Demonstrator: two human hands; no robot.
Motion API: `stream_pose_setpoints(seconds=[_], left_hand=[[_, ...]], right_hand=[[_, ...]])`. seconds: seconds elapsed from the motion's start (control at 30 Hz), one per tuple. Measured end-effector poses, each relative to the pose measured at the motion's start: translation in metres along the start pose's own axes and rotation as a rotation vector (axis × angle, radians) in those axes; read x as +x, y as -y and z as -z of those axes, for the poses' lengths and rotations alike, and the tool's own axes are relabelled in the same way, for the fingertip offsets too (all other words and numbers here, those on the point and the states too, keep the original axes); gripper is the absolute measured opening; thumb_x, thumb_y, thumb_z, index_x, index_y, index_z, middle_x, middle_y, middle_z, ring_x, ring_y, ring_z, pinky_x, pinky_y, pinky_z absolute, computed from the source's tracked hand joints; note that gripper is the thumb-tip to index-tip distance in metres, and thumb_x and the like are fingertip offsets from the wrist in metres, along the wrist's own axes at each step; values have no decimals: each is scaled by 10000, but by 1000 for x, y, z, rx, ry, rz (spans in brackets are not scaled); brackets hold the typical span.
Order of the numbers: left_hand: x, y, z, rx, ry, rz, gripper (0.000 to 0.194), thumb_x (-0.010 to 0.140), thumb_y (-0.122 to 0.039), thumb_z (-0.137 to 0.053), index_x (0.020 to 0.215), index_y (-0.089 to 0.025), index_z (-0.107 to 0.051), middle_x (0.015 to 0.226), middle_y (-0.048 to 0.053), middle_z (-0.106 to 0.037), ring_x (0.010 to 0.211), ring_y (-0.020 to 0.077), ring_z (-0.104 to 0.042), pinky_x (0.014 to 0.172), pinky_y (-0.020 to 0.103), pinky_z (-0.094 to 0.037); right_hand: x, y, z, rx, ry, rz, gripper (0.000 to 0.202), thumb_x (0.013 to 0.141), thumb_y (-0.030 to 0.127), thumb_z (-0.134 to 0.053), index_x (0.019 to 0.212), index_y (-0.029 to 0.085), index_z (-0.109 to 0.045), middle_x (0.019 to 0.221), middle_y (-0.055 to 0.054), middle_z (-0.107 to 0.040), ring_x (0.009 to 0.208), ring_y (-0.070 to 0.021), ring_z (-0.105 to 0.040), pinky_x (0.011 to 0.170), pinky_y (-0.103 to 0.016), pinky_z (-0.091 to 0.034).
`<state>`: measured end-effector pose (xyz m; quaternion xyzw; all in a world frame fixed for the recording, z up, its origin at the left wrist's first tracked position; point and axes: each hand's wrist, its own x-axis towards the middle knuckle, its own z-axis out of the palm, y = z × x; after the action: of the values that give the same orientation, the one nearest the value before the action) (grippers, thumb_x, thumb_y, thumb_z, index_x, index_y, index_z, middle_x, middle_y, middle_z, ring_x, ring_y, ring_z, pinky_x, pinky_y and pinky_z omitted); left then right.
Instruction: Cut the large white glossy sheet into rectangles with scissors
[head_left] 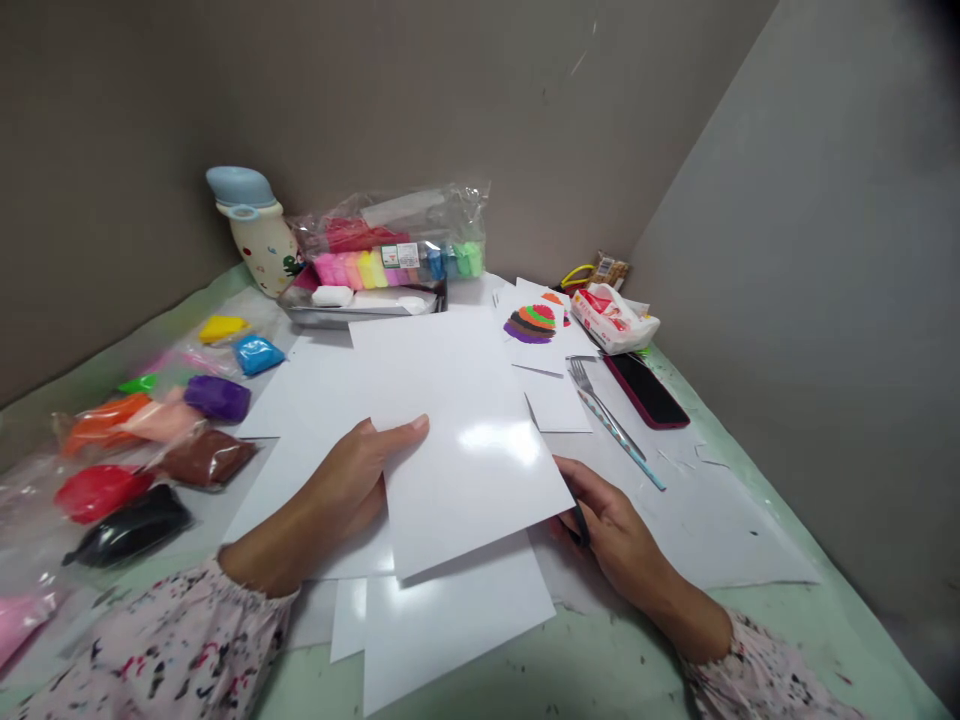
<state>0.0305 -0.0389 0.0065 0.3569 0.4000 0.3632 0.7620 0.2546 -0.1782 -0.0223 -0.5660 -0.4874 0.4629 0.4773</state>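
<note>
A white sheet of paper [450,400] is held up over the table by my left hand [364,470], thumb on top and fingers beneath its left edge. My right hand [607,525] is closed around the black handle of what look like scissors [579,522], at the sheet's lower right corner. Their blades are hidden under the paper. Below the held sheet lie more white sheets [457,620], overlapping on the table.
Bagged coloured clay [217,397] lies along the left. Behind stand a bottle [259,235], a grey tray [330,313] and a clear bag of clay [390,262]. To the right are a striped drawing [532,325], a fork [589,385], a phone [646,390] and a tissue pack [613,325].
</note>
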Motion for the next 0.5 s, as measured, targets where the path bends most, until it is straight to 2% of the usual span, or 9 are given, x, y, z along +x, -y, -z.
stream_pose_setpoints(seconds=[0.13, 0.27, 0.5], left_hand=[[0, 1, -1, -23, 42, 12, 232, 767, -175, -809, 954, -127, -681, 869, 120, -795, 772, 264, -777, 730, 350, -654], [0, 1, -1, -25, 32, 17, 300, 769, -189, -808, 1036, -118, -690, 909, 126, -796, 798, 277, -776, 752, 373, -652], [-1, 0, -1, -20, 48, 18, 249, 740, -112, -797, 969, -117, -702, 896, 122, -798, 766, 264, -776, 742, 352, -649]], right_hand=[[0, -2, 0, 15, -30, 1, 347, 954, 254, -458, 1273, 236, -595, 674, 46, -488, 576, -109, -402, 490, -230, -321], [0, -3, -1, 13, -47, -6, 347, 945, 252, -476, 1267, 235, -605, 665, 47, -485, 573, -108, -394, 490, -232, -313], [0, 1, -4, 3, -61, 3, 349, 944, 261, -482, 1266, 227, -612, 676, 46, -487, 580, -106, -411, 505, -234, -331]])
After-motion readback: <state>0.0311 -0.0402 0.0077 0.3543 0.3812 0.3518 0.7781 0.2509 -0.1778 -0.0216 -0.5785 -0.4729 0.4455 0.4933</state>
